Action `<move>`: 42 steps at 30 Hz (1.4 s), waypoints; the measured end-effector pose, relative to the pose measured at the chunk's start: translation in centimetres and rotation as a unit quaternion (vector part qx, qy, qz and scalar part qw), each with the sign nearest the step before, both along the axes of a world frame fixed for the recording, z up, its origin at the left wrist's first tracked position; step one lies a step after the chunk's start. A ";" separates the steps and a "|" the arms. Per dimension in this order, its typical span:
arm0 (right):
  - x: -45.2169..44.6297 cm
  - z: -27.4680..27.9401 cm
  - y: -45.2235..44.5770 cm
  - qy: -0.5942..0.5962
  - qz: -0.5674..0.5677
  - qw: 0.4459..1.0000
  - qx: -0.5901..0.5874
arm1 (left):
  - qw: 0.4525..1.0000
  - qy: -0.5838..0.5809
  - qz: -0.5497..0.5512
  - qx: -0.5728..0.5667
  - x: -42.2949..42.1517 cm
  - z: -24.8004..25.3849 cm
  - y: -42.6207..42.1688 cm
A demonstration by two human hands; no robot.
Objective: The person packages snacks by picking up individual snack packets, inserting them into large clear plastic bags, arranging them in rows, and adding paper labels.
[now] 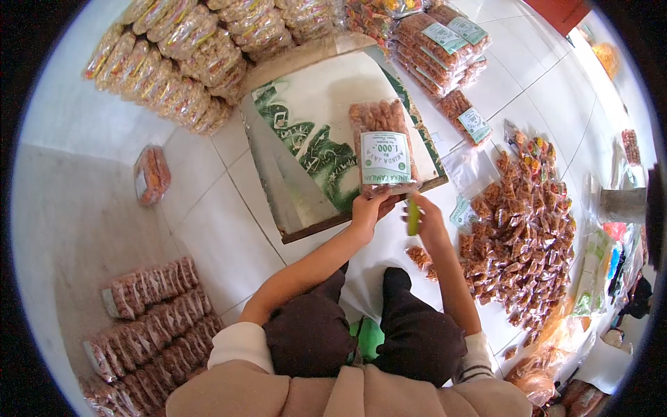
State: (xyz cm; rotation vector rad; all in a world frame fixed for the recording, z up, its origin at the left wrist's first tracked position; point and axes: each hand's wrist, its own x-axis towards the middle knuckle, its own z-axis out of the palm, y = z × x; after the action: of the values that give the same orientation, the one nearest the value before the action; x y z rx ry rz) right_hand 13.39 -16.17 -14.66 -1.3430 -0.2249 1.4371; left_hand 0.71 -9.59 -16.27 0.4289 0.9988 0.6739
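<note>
A clear bag of brown snacks [385, 149] with a white and green label lies on a low table [306, 167] with a white and green printed top. My left hand [369, 212] pinches the bag's near end at the table's front edge. Just to the right, my right hand [425, 217] is closed around a yellow-green tool [413, 215], its upper end close to the bag's near edge. What kind of tool it is cannot be made out.
Small snack packets [521, 236] are heaped on the floor at right. Labelled bags [438, 48] are stacked behind the table. Packed bags [174, 69] stand at back left, and more rows [160, 326] at lower left. One packet [151, 175] lies by the left wall.
</note>
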 end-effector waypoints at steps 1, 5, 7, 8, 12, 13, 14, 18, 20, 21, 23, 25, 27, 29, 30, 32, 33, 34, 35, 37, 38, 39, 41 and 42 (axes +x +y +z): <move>1.1 -0.9 -0.9 -0.012 -0.043 0.999 -0.004 | 1.000 -0.010 0.018 -0.004 0.0 -0.2 0.0; 4.7 -10.5 -4.2 -0.077 -0.130 0.983 -0.102 | 0.999 -0.001 0.041 -0.015 0.4 -0.4 -0.5; 6.6 -21.0 -6.3 -0.196 -0.113 0.949 -0.219 | 0.997 0.017 0.072 -0.019 0.8 -0.7 -0.7; 7.1 -26.0 -7.1 -0.285 -0.108 0.918 -0.255 | 0.997 0.019 0.073 -0.016 0.9 -0.7 -0.7; 3.6 -20.7 -4.8 -0.468 -0.098 0.830 -0.287 | 0.993 0.065 0.095 -0.006 1.1 -0.7 -0.8; 3.9 -19.8 -4.2 -0.489 -0.013 0.811 -0.321 | 0.992 0.087 0.096 -0.002 1.2 -0.8 -0.8; 3.8 -18.9 -3.6 -0.490 -0.015 0.811 -0.320 | 0.992 0.086 0.095 0.000 1.3 -0.8 -0.7; 3.6 -11.5 -0.8 -0.652 -0.155 0.728 -0.144 | 0.994 0.092 0.027 0.044 -0.3 1.3 -0.5; 3.3 -5.1 1.3 -0.601 -0.205 0.769 0.066 | 0.993 0.072 0.002 0.093 -1.5 1.0 -1.3; 3.3 -3.3 2.2 -0.575 -0.166 0.794 0.109 | 0.929 0.285 0.013 0.234 -2.2 -1.4 -1.7; 3.2 -2.4 4.7 -0.513 -0.085 0.838 0.164 | 0.795 0.469 0.004 0.384 -3.5 -1.1 -0.9; 1.9 -4.0 7.2 -0.507 -0.031 0.849 0.145 | 0.879 0.331 0.022 0.341 -3.0 -1.0 2.5; 1.0 -3.5 9.3 -0.391 0.029 0.915 0.098 | 0.891 0.325 -0.005 0.317 -1.7 -0.7 5.2; 1.0 -2.0 9.2 -0.301 0.072 0.950 0.042 | 0.927 0.260 -0.083 0.257 -1.9 0.5 6.4; 1.2 -0.4 8.3 -0.188 0.115 0.975 0.026 | 0.948 0.199 -0.167 0.184 -2.0 1.4 6.7; 1.5 2.0 5.5 -0.048 0.128 0.988 0.075 | 0.972 0.066 -0.162 0.154 -1.9 3.2 5.7; 1.6 3.2 4.0 -0.043 0.108 0.991 0.071 | 0.971 0.061 -0.203 0.113 -2.0 4.2 5.1; 1.9 3.7 2.6 0.013 0.100 0.992 0.077 | 0.965 0.056 -0.244 0.072 -1.7 5.5 4.2; 2.4 4.1 0.9 0.032 0.080 0.990 0.114 | 0.968 -0.011 -0.244 0.057 -1.2 6.8 2.9; 3.7 6.8 -3.2 0.040 0.050 0.984 0.167 | 0.964 -0.029 -0.251 0.086 1.1 8.3 0.8; 4.4 7.9 -4.8 0.036 0.040 0.983 0.175 | 0.962 -0.040 -0.250 0.104 2.1 9.0 -0.2; 5.4 9.2 -6.6 0.065 0.015 0.974 0.219 | 0.960 -0.056 -0.246 0.121 3.7 10.0 -1.2; 7.4 11.4 -10.4 0.062 -0.032 0.972 0.225 | 0.957 -0.091 -0.251 0.115 6.6 11.8 -2.8; 8.2 12.4 -11.7 0.055 -0.042 0.971 0.229 | 0.956 -0.126 -0.244 0.101 8.3 12.9 -3.6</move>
State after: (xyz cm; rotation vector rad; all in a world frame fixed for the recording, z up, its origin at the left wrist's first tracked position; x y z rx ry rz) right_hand 21.62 -27.89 -2.27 -0.8835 -0.3939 1.2856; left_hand 9.05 -13.14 -3.39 0.7217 0.5500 0.3694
